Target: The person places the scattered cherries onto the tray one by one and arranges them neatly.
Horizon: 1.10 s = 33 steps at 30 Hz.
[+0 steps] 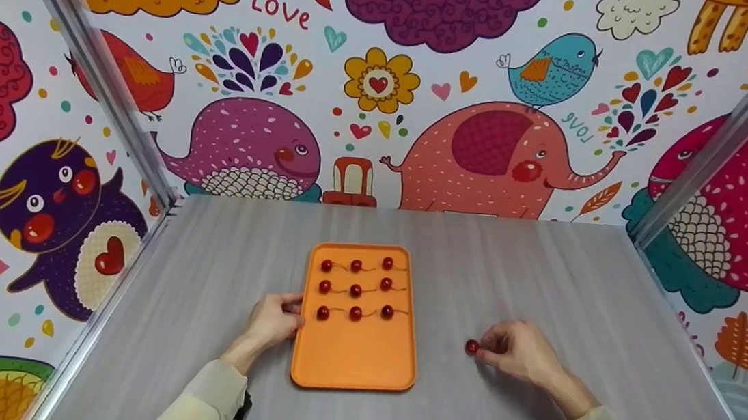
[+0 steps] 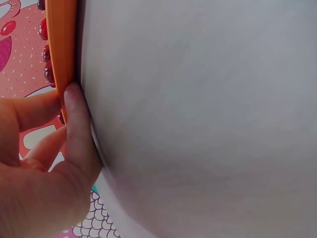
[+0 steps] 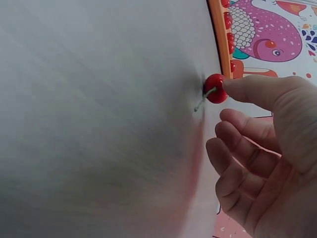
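An orange tray (image 1: 354,356) lies on the table, bearing several dark red cherries (image 1: 355,290) with stems, laid out in rows on its far half. At the tray's left side my left hand (image 1: 275,320) grips the edge. In the left wrist view, fingers (image 2: 77,106) lie on both sides of the tray's rim (image 2: 62,44). To the right of the tray a single cherry (image 3: 215,89) with a green stem sits on the table. My right hand (image 1: 521,351) touches this cherry with the thumb, while the other fingers are bent and apart from it.
The grey table (image 1: 205,255) has metal frame posts (image 1: 95,73) at its back corners. A wall (image 1: 365,17) printed with cartoon animals stands behind and along the sides. The near half of the tray is bare.
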Each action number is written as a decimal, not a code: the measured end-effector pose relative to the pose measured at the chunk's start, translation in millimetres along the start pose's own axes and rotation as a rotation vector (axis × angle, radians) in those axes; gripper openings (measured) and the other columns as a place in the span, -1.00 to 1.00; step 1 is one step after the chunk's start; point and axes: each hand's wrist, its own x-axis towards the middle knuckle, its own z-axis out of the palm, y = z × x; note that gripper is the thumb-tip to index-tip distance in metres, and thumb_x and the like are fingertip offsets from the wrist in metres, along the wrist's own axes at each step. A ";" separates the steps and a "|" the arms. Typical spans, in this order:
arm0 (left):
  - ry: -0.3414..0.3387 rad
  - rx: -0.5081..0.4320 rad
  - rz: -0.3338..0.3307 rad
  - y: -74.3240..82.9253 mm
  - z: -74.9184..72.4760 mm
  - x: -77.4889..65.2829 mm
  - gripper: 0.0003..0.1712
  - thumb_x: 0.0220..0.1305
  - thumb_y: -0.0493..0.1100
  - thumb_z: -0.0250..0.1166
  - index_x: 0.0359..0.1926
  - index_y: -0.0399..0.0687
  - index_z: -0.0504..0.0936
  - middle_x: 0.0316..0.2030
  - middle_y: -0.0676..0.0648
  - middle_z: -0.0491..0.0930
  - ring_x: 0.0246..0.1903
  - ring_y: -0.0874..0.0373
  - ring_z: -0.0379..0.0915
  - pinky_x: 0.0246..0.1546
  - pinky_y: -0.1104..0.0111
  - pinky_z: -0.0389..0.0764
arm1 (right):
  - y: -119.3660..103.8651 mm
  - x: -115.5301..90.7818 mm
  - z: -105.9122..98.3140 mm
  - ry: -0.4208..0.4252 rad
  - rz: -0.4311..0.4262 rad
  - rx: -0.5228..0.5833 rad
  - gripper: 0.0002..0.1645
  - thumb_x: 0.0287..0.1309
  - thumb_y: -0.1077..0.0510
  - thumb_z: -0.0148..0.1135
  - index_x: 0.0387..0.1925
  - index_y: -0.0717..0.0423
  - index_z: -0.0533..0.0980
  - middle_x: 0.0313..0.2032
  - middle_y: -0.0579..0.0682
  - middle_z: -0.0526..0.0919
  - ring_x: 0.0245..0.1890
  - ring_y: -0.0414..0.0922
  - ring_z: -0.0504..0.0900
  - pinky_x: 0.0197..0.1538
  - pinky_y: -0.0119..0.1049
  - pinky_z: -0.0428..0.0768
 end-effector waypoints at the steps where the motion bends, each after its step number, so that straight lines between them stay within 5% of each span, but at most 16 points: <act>1: 0.000 0.000 0.002 0.3 0.0 -0.2 -0.33 0.27 -0.44 0.38 0.43 -0.32 0.68 -0.09 -0.20 0.77 -0.35 0.18 0.67 -0.34 0.37 0.77 | -0.3 -1.3 0.6 0.004 0.003 -0.014 -0.90 0.15 0.19 0.67 -0.35 0.03 0.81 -0.44 -0.17 0.79 -0.47 -0.47 0.55 -0.37 -0.45 0.58; 9: -0.003 -0.001 0.008 0.7 0.3 -0.2 -0.31 0.24 -0.44 0.41 0.44 -0.30 0.69 -0.10 -0.19 0.75 -0.33 0.17 0.69 -0.35 0.36 0.79 | -6.9 -2.8 8.0 0.047 0.054 -0.090 -0.87 0.06 0.12 0.73 -0.38 -0.05 0.84 -0.46 -0.23 0.74 -0.46 -0.45 0.47 -0.37 -0.44 0.47; 20: 0.011 0.004 0.024 -1.5 1.9 -1.4 -0.32 0.20 -0.44 0.38 0.39 -0.31 0.72 -0.17 -0.15 0.74 -0.39 0.17 0.65 -0.38 0.39 0.74 | -6.6 -4.2 19.2 0.094 -0.065 -0.139 -0.89 0.13 0.25 0.69 -0.38 -0.02 0.87 -0.41 -0.18 0.80 -0.39 -0.33 0.64 -0.31 -0.38 0.60; 27: 0.014 0.029 0.017 1.6 1.2 -2.5 -0.34 0.24 -0.44 0.40 0.41 -0.31 0.70 -0.14 -0.17 0.74 -0.37 0.17 0.62 -0.40 0.40 0.68 | -11.0 -1.9 16.2 0.088 -0.046 -0.094 -0.88 0.17 0.24 0.67 -0.35 -0.07 0.87 -0.41 -0.22 0.78 -0.43 -0.43 0.49 -0.35 -0.45 0.49; 33: 0.017 0.026 0.023 0.3 1.8 0.5 -0.35 0.24 -0.43 0.39 0.39 -0.33 0.71 -0.15 -0.16 0.74 -0.37 0.18 0.64 -0.39 0.39 0.73 | -20.5 5.8 22.0 0.142 -0.136 -0.076 -0.86 0.15 0.29 0.67 -0.34 -0.02 0.87 -0.38 -0.17 0.80 -0.45 -0.43 0.53 -0.39 -0.47 0.54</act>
